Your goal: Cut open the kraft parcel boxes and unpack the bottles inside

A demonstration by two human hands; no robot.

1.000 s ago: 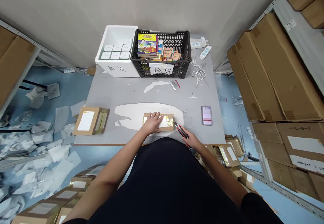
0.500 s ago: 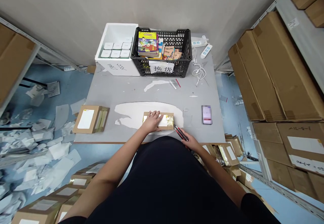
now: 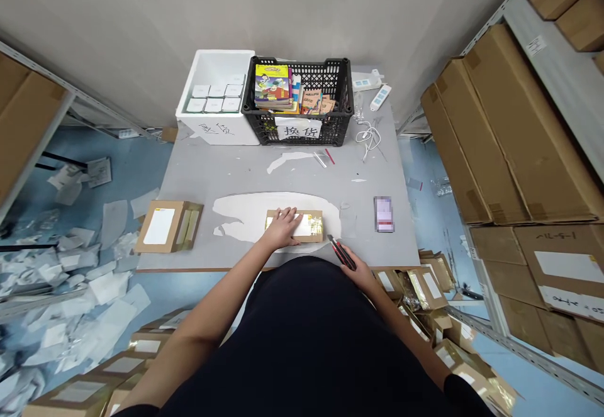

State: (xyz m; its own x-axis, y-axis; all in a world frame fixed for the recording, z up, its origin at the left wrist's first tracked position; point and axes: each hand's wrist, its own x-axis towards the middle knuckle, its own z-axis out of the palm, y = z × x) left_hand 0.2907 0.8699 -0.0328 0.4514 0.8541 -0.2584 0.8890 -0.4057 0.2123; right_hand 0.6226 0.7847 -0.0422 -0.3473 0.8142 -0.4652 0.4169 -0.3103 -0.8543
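Note:
A small cardboard box with a white label and shiny yellowish tape lies near the table's front edge. My left hand rests flat on its left part, fingers spread over the label. In my right hand is a red and black box cutter, gripped by its handle. Its tip points at the box's right end, with a small gap between them.
A larger cardboard box stands at the table's left; a phone lies at the right. Behind are a white foam box and a black crate of books. Cartons fill the right shelf.
My right hand has drawn the box cutter slightly right, away from the box's right end. My left hand and the box have stayed in place.

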